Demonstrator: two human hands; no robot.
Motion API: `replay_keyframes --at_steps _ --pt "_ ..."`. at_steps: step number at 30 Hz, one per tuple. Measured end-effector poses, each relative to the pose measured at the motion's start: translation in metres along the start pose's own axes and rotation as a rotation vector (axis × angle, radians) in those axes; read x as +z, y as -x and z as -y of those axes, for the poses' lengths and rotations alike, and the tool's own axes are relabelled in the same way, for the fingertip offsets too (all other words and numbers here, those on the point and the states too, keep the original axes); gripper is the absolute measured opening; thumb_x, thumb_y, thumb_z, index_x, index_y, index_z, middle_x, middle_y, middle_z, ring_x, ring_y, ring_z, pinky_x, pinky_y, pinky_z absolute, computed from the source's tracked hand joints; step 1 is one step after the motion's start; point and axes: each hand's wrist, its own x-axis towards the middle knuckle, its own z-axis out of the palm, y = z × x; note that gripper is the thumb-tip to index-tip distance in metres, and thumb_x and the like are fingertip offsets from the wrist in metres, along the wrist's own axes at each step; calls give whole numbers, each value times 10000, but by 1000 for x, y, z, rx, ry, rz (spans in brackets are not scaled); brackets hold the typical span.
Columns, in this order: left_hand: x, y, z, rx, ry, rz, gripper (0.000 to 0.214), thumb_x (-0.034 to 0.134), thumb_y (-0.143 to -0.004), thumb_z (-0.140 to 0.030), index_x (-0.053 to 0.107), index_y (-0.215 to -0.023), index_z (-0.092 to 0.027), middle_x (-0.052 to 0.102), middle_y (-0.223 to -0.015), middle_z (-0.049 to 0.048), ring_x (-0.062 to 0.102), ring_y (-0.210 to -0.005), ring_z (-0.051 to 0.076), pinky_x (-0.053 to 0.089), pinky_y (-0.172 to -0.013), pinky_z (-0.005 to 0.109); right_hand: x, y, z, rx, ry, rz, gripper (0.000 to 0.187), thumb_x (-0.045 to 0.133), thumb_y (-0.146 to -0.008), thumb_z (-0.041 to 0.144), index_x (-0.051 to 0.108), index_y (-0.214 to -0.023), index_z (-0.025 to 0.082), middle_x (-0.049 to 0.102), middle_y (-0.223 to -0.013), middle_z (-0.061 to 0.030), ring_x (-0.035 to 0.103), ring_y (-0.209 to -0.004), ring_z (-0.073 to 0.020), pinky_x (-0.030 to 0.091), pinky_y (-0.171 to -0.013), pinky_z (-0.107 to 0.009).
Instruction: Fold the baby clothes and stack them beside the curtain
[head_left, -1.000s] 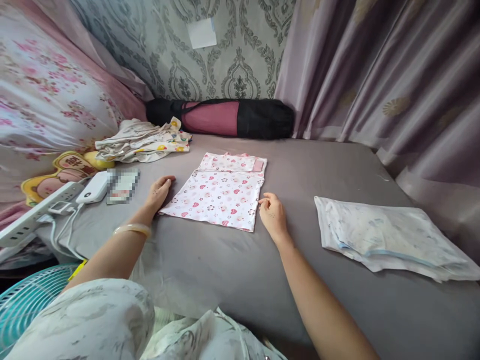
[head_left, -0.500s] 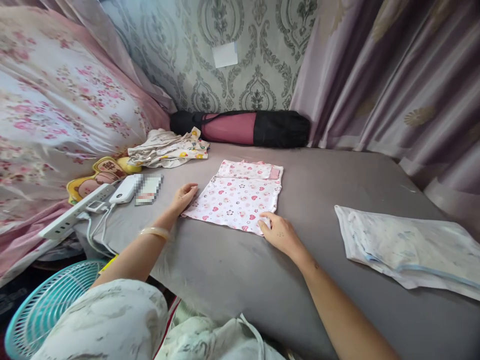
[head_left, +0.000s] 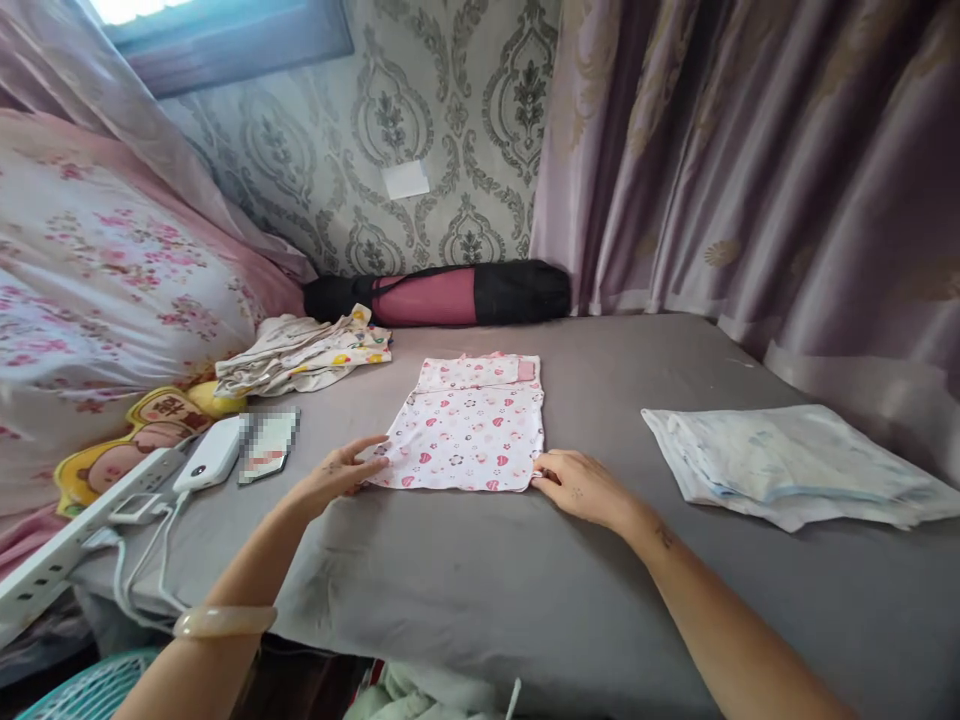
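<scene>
A white cloth garment [head_left: 465,440] printed with pink hearts and small figures lies flat before me, its far end folded over in a band. At its near left edge, my left hand [head_left: 341,475] touches the fabric with thumb and forefinger stretched out and apart. My right hand [head_left: 581,485] is closed, its bent fingers pinching the near right corner. A pale bangle [head_left: 225,622] circles my left forearm.
The garment lies on a grey-covered bed [head_left: 450,580]. Folded pale cloths [head_left: 795,465] lie at right, a crumpled cloth pile [head_left: 300,355] at far left. Left are a power strip [head_left: 90,535], white charger [head_left: 210,455], cables and blurred phone-like item [head_left: 268,447]. A black-and-pink rolled bag [head_left: 435,295] lies along the wall.
The view has tilted up and turned right. My left hand has come nearer along the garment's left edge to its near corner. My right hand stays at the right corner, fingers now more curled.
</scene>
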Motion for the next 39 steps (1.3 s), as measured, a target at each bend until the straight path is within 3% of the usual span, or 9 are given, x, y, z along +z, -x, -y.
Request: replay_keyframes --at_steps 3,6,10,13,18,22,25,35,39 --pt "-6 -1 2 11 141 47 728 695 -646 -653 640 -1203 -187 438 -603 -46 366 -518 84 224 -475 207 1 0 -2 -76 -9 -108 232 490 -924 312 664 -799 224 649 -897 -41 606 -823 -165 412 -737 -256" --pt "-14 -3 10 80 195 35 627 687 -665 -644 714 -1036 -140 491 -646 -12 360 -546 82 271 -494 210 2 0 -8 -146 -126 -237 236 468 -940 324 680 -915 225 664 -1042 -56 614 -956 -183 433 -862 -281" --pt "-19 -2 19 282 55 21 590 734 -670 -552 665 -1144 -207 613 -875 31 507 -715 133 413 -628 229 4 -2 -10 -40 -258 -283 275 453 -945 381 690 -1015 260 713 -1027 -14 651 -918 -184 475 -817 -273" --pt "-16 -5 21 448 -134 -123 542 722 -673 -539 660 -1110 -226 628 -947 41 538 -726 149 456 -673 266 4 -9 -6 23 -296 -362 275 481 -921 389 695 -1040 262 722 -1053 -1 657 -963 -186 485 -828 -262" --pt "-15 -14 17 708 -366 -421 384 520 -845 -549 726 -912 -232 627 -903 73 576 -750 180 497 -703 312 1 -19 1 53 -326 -459 291 467 -920 394 674 -1052 238 708 -1093 -23 635 -1027 -190 496 -810 -254" --pt "-27 -13 18 873 -368 -400 398 469 -898 -534 733 -996 -253 669 -1152 92 596 -1054 248 484 -929 405 -5 -17 1 65 -310 -435 328 422 -940 437 642 -1058 225 706 -1018 -34 637 -947 -188 502 -756 -255" --pt "-36 -11 21 851 -340 -323 444 450 -907 -544 703 -1117 -245 718 -1091 69 601 -1129 256 449 -1006 406 -11 -11 2 66 -252 -417 338 413 -939 461 639 -1012 221 705 -935 -28 635 -879 -185 498 -724 -256" --pt "-59 34 21 732 -392 47 308 528 -880 -437 706 -1090 -298 743 -1015 13 701 -856 193 518 -736 204 -25 41 29 17 -240 -235 298 415 -965 414 639 -1067 247 699 -1024 -12 634 -942 -171 472 -789 -240" --pt "-56 42 24 610 -270 29 286 582 -832 -464 715 -995 -270 736 -903 13 663 -771 176 492 -635 192 -18 53 32 52 -282 -190 274 433 -961 412 637 -1059 257 691 -981 1 622 -890 -159 460 -754 -229"
